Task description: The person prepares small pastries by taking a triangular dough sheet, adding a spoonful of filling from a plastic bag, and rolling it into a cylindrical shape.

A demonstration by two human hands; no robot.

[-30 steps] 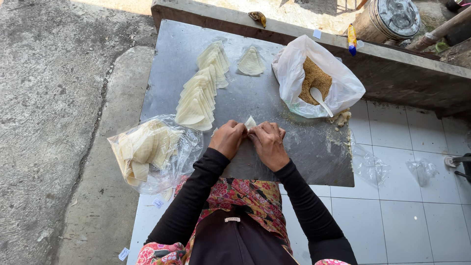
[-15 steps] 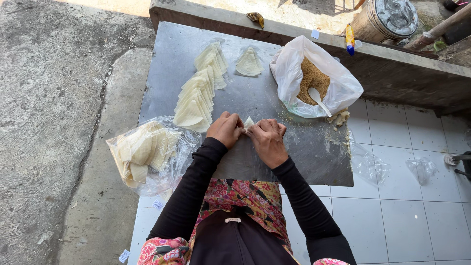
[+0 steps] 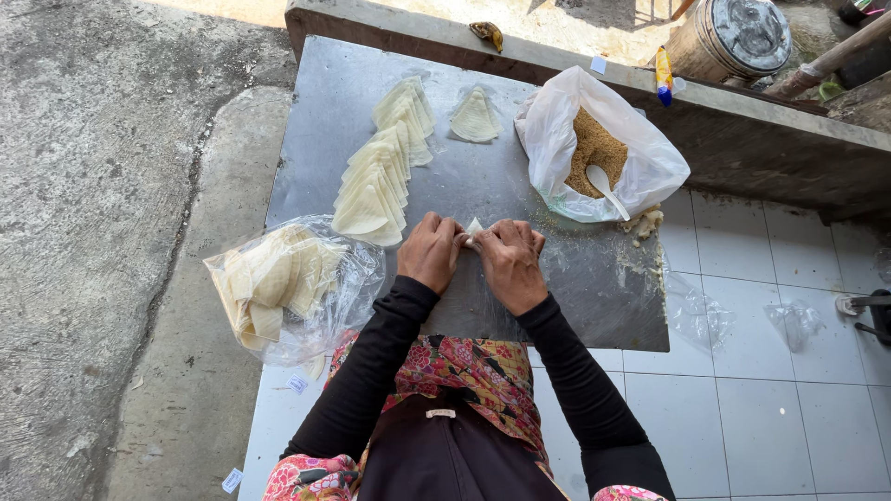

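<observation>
- Pinching a small pale dough wrapper (image 3: 474, 228) between both hands, low centre of the metal board (image 3: 501, 176).
- Left hand (image 3: 431, 251) at 9 o'clock of the wrapper, right hand (image 3: 510, 263) at 3 to 4 o'clock; fingertips of both closed on it.
- Wrapper mostly hidden by the fingers; only a pale corner shows, pointing to 12 o'clock. Long axis: cannot tell.
- Row of folded pale wrappers (image 3: 380, 172) at 11 o'clock of the hands, overlapping, row running roughly 12 to 6.
- Single folded piece (image 3: 474, 118) at 12 o'clock, apart from the row.
- White plastic bag (image 3: 640, 172) at 1 to 2 o'clock, holding brown crumbly filling (image 3: 592, 148) and a white spoon (image 3: 605, 188).
- Clear bag of flat wrappers (image 3: 283, 283) at 9 o'clock, overhanging the board's left edge.
</observation>
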